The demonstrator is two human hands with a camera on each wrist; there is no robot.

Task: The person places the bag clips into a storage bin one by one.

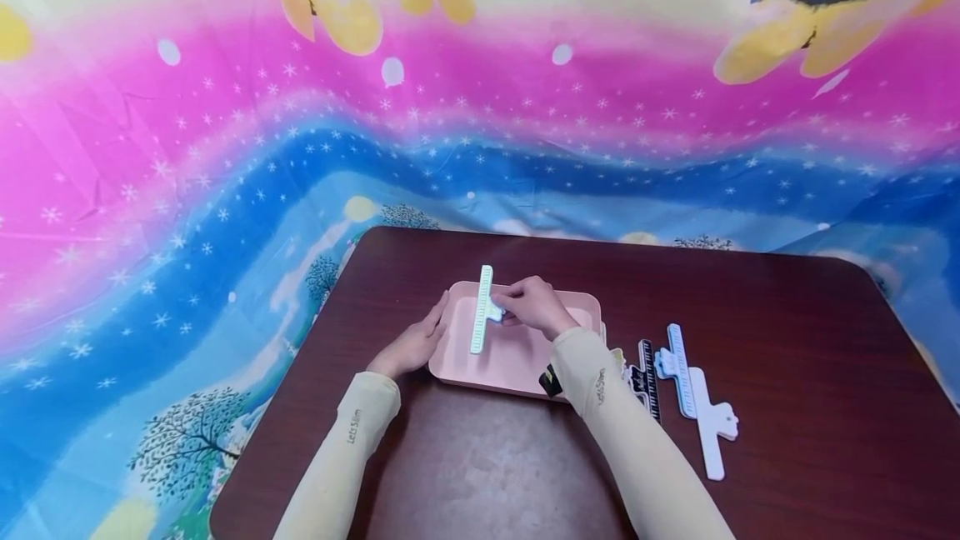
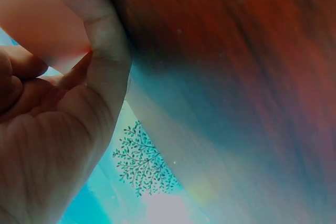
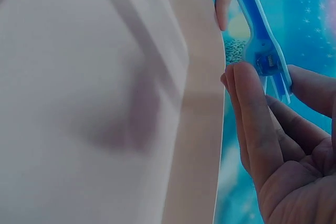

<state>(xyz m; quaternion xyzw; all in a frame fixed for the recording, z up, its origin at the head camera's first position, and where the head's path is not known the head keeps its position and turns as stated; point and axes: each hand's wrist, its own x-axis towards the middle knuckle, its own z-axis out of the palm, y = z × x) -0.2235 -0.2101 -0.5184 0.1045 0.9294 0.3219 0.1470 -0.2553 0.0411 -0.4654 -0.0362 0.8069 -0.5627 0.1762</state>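
My right hand (image 1: 536,305) pinches the handle end of a pale bag clip (image 1: 482,311) with ruler-like marks along its long bar. In the right wrist view the clip (image 3: 257,35) is edge-on, with a blue inner side and a spring between its handles. The clip is held over a shallow pink tray (image 1: 461,369), whose shadowed floor shows in that view. My left hand (image 1: 412,346) rests against the tray's left side with fingers extended along the outside of the wall. In the left wrist view its thumb (image 2: 100,19) lies against the tray.
To the tray's right lie a black clip (image 1: 649,382) with piano-key marks, a blue clip (image 1: 680,369) and a white clip (image 1: 708,432). My right forearm partly hides more clips there. A dark patch (image 1: 551,381) shows at the tray's front. A printed cloth hangs behind the brown table (image 1: 810,340).
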